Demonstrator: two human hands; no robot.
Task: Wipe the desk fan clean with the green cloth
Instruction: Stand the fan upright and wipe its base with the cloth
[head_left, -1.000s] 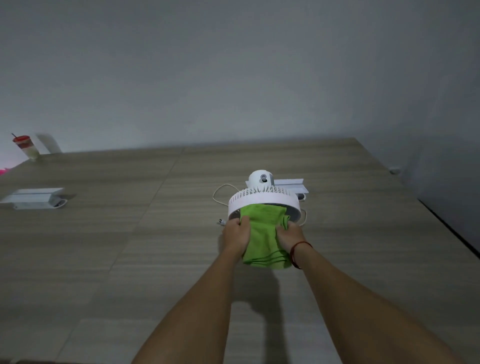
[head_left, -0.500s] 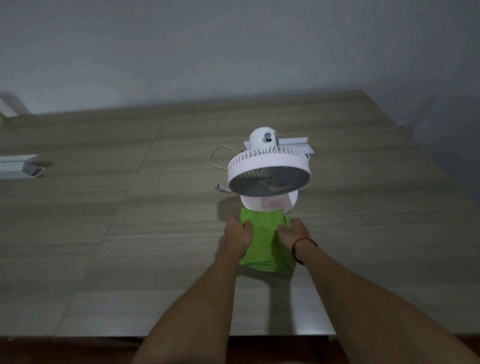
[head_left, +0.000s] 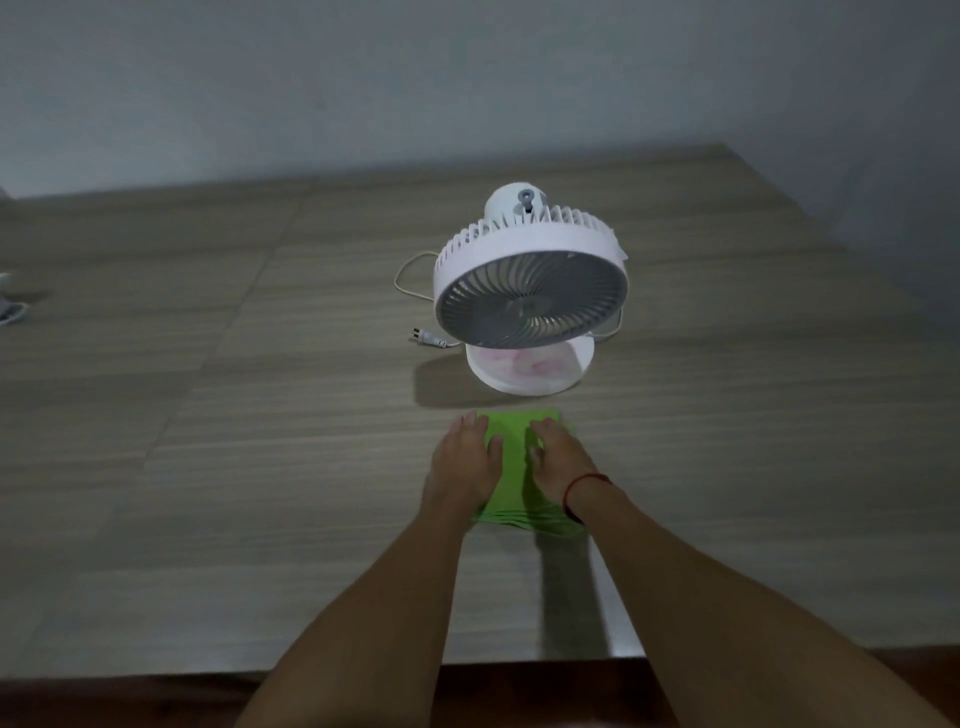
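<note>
Green cloth (head_left: 511, 470), folded flat on the wooden table (head_left: 208, 467), lies near the front edge, just in front of the fan's base. Left hand (head_left: 464, 462) and right hand (head_left: 558, 460) rest palm-down on it, fingers extended and spread, pressing rather than gripping; a red string (head_left: 584, 480) circles the right wrist. Beyond stands the white desk fan (head_left: 530, 296), upright, grey grille tilted toward the camera. Its cord (head_left: 410, 280) loops behind to the left, plug (head_left: 428, 338) on the table.

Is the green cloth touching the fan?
Apart. The head view shows a strip of bare table between the green cloth and the fan's round base.
</note>
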